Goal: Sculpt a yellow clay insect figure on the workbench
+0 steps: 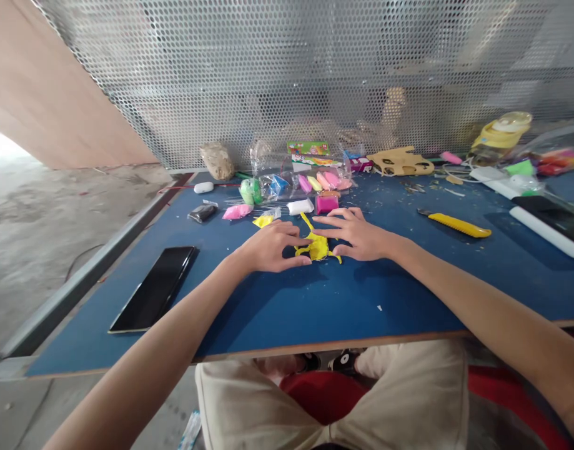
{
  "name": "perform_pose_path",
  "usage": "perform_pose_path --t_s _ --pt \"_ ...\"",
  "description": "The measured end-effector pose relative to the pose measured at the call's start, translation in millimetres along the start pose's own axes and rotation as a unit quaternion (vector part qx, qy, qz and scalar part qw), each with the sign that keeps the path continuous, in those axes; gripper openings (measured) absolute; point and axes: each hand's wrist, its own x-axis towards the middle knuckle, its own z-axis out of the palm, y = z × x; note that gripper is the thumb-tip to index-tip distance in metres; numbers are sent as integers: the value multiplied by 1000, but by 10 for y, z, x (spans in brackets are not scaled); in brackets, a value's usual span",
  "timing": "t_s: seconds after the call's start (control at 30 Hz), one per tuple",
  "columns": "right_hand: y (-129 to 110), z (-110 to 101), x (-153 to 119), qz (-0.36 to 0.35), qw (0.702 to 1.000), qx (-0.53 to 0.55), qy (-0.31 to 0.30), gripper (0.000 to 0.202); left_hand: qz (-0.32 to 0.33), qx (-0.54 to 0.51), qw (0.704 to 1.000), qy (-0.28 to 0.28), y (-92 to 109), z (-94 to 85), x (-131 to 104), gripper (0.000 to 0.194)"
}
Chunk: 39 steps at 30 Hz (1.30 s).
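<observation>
A flat yellow clay figure (318, 249) with thin strands sticking out lies on the blue table in front of me. My left hand (276, 246) rests at its left side, fingers stretched out and the index fingertip on the clay. From the right, my right hand (352, 234) reaches over it with fingers spread, touching its upper and right parts. Just behind my left hand sits a yellow clay packet (263, 220). White (300, 207) and magenta (326, 204) clay packets lie beyond the figure.
A black phone (155, 290) lies at the left. To the right are a yellow utility knife (460, 225) and a white device with a dark panel (551, 222). Pink (237, 212) and black (203, 212) packets, a plastic bag of clay (310, 180) and a perforated metal screen (315, 69) stand farther back.
</observation>
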Motion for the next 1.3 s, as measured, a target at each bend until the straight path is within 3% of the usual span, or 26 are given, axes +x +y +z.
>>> perform_pose_path --t_s 0.17,0.4,0.63,0.83,1.3 --pt "11 -53 -37 2 999 12 -29 69 -32 -43 997 -53 46 -42 -33 60" --pt "22 -157 -50 -3 1000 7 -2 63 -42 -39 998 -30 25 -62 -55 56" --pt "29 -201 -58 -19 999 27 -33 56 -37 -18 998 -41 67 -11 -28 54" --pt "18 -119 -26 -9 1000 24 -18 77 -88 62 993 -38 79 -12 2 75" --pt "-37 -152 -16 -21 999 26 -11 71 -86 32 994 -61 108 -17 27 69"
